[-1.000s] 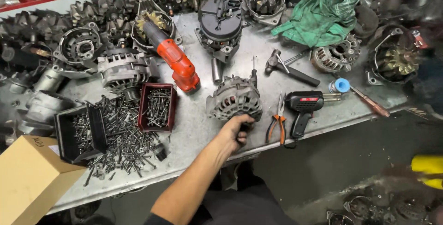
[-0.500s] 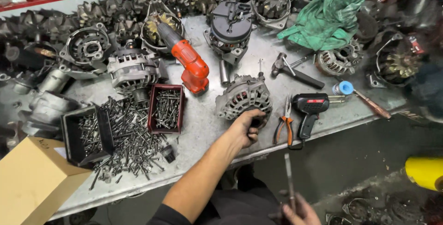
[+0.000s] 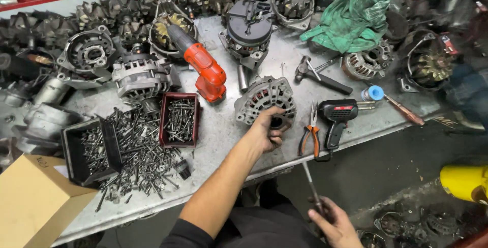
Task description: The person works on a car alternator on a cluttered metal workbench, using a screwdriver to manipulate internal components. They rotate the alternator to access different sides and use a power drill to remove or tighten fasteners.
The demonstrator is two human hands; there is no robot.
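One grey, ribbed, round alternator (image 3: 265, 100) (copper windings inside), left hand (image 3: 268, 128) fingers clamped on its near edge.

A single head-worn camera looks steeply down and forward from above the metal workbench (image 3: 223, 131), which runs from 8 o'clock to 2 o'clock. The left hand (image 3: 268, 128) sits near centre, the right hand (image 3: 333, 225) close in at 5 o'clock; the floor shows beyond the bench's near edge.

On the counter (image 3: 223, 131): 1 red drill (image 3: 203, 67), 1 hammer (image 3: 317, 74), 1 pr pliers (image 3: 310, 133), 1 black heat gun (image 3: 336, 118), 2 screw trays, red (image 3: 179, 120) & black (image 3: 91, 149), 1 green rag (image 3: 358, 11).
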